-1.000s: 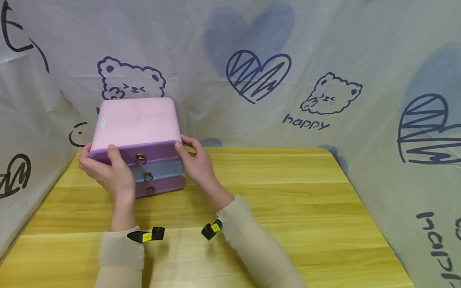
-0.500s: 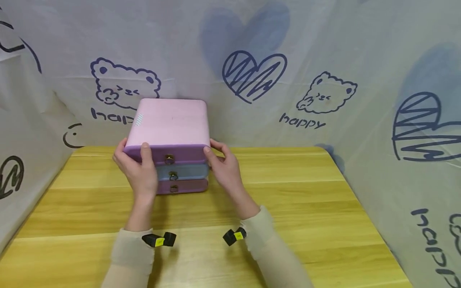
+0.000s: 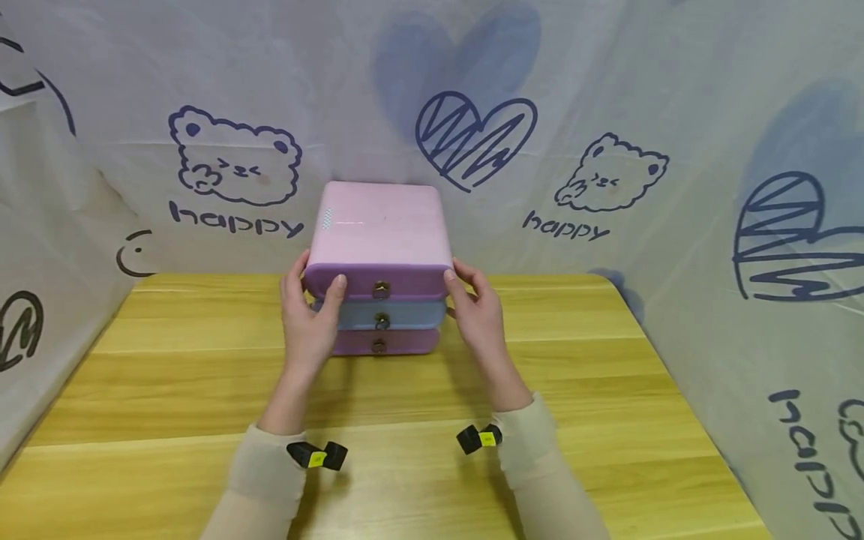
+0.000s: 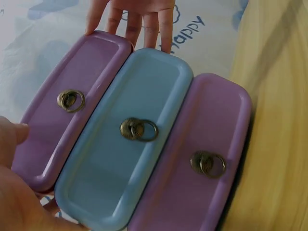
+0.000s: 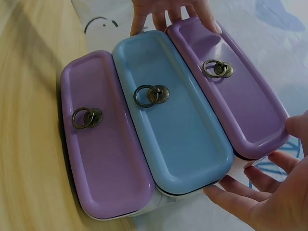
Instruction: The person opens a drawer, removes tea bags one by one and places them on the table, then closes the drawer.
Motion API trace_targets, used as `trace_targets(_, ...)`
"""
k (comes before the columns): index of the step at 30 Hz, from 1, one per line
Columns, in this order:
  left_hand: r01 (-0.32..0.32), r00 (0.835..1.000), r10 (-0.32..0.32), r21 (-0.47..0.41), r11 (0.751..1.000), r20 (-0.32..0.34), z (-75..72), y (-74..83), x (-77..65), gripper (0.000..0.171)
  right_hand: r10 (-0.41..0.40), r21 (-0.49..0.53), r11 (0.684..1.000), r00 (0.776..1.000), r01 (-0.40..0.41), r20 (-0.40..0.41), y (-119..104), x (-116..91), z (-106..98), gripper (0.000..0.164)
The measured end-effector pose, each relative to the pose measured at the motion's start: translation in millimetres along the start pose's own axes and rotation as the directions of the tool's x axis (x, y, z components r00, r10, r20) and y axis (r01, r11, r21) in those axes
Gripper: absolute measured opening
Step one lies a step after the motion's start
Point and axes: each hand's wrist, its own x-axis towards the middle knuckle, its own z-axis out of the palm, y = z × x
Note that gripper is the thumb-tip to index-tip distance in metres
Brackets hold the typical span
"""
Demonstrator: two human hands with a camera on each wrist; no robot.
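From my end, at the left, the person's left hand [image 3: 307, 315] pinches a glossy three-drawer chest with a smooth pink top [image 3: 381, 232], thumb over the front edge and fingers around the side. The chest stands upright just right of that hand, filling the gap between both hands, above or on the yellow wood-grain counter [image 3: 607, 420]; I can't tell how much weight the hands carry. On its far side, the right hand [image 3: 479, 307] mirrors the grip, thumb at the front corner, fingers slightly apart along the side.

As I judge it, the chest is squared up between the hands and all three drawers are closed: the purple top drawer [image 3: 415, 283], the pale blue middle drawer [image 3: 415, 316] and the purple bottom drawer [image 3: 415, 343]. Neither hand is on a round bronze ring pull [image 4: 139, 130]. Letting go is not yet done, so I'd call the handling unfinished.

My left wrist view shows the right hand's fingers lying long against the far side, which the head view partly hides, but it crops the bottom drawer. My right wrist view shows that drawer's whole front, whose left end hides behind the left hand from above. Only the head view gives me the pink top and the white printed cloth [image 3: 364, 97] spread behind both hands.
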Motion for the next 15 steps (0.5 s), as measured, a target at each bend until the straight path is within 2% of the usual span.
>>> trace_targets(7, -0.039, 0.985, 0.045, -0.037, 0.999, 0.166, 3.6, -8.9, 0.4, 0.062, -0.003, 0.019, 1.0, 0.998, 0.004, -0.064, 6.1, 7.8, -13.9, 0.045)
trace_targets(12, -0.005, 0.977, 0.018, -0.059, 0.998, 0.212, -0.2, -12.5, 4.2, 0.058, -0.005, 0.022, 1.0, 0.998, 0.007, -0.069, 8.3, 12.9, -14.8, 0.044)
trace_targets(15, 0.032, 0.977, -0.006, -0.114, 0.993, 0.214, -3.1, -13.2, 8.3, 0.051, 0.006, 0.016, 1.0, 0.997, -0.005, -0.079, 9.3, 15.6, -13.6, 0.044)
